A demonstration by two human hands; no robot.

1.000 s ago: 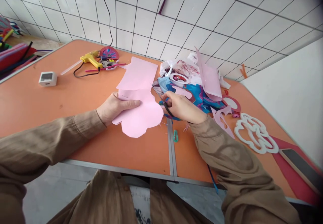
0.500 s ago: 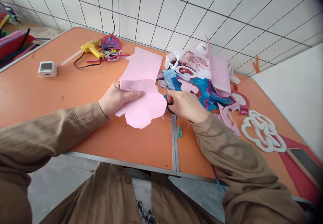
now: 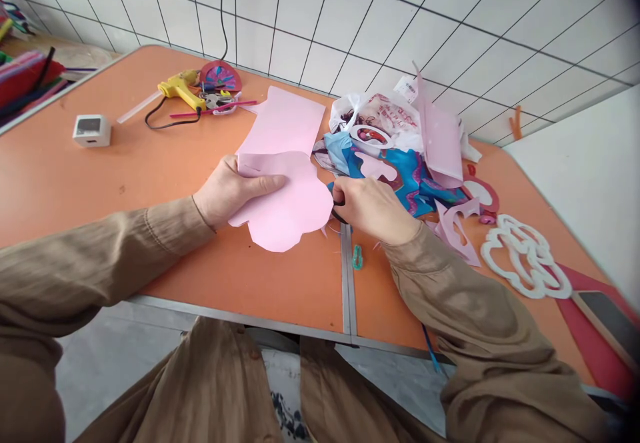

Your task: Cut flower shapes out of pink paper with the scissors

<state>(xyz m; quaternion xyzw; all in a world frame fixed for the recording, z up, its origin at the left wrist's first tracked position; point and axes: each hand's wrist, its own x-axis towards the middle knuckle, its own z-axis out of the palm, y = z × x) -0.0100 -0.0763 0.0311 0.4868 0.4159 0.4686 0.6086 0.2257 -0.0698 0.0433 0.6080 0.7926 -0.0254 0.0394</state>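
Note:
My left hand (image 3: 227,190) grips a pink sheet of paper or thin foam (image 3: 295,196) with its thumb pressed flat on top. The sheet's right and lower edges are cut into rounded, cloud-like scallops. At the right edge of that sheet, my right hand (image 3: 377,208) is closed around the dark handles of scissors (image 3: 340,211). Its fingers and the sheet hide most of the blades. Just behind the held piece lies another pink sheet (image 3: 290,120) on the orange table (image 3: 290,290).
A yellow glue gun (image 3: 185,90) and a white cube-shaped device (image 3: 92,130) are at the left. Bags and a blue patterned wrapper (image 3: 410,173) lie behind my right hand. At right are pink offcuts (image 3: 457,230), white cloud outlines (image 3: 510,280) and a phone (image 3: 605,320). A green clip (image 3: 357,257) lies near the table seam.
The view has shifted slightly. Both hands keep their grips, and the pink sheet stays in nearly the same place, with its scalloped right edge still against the scissors.

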